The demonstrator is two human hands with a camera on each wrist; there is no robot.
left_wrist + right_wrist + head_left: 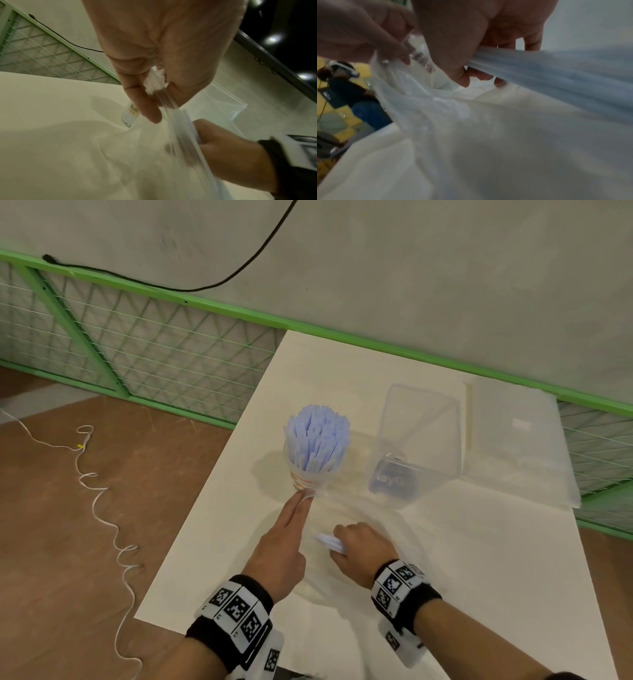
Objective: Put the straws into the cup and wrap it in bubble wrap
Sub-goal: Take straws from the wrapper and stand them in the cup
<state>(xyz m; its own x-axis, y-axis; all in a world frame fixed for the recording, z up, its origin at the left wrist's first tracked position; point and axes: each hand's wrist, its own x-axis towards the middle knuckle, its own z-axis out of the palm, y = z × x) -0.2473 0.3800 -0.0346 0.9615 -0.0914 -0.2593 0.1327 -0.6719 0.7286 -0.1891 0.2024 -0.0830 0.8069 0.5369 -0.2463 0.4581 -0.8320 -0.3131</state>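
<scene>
A clear cup (pixel 310 479) packed with pale blue straws (pixel 317 440) stands upright on the white table (pixel 462 559). Just in front of it my left hand (pixel 304 498) pinches the mouth edge of a thin clear plastic bag (pixel 159 93) between thumb and fingers. My right hand (pixel 342 542) grips a small bundle of blue straws (pixel 556 75) inside that bag; their ends poke out to its left (pixel 327 540). The limp bag (pixel 453 121) lies across the table under both hands. Folded bubble wrap (pixel 517 440) lies at the far right of the table.
A clear plastic box (pixel 419 440) lies on its side right of the cup, a blue-printed item (pixel 390 479) inside. Beyond the table are a green mesh fence (pixel 137 347) and a grey wall. A white cord (pixel 102 501) trails on the brown floor left.
</scene>
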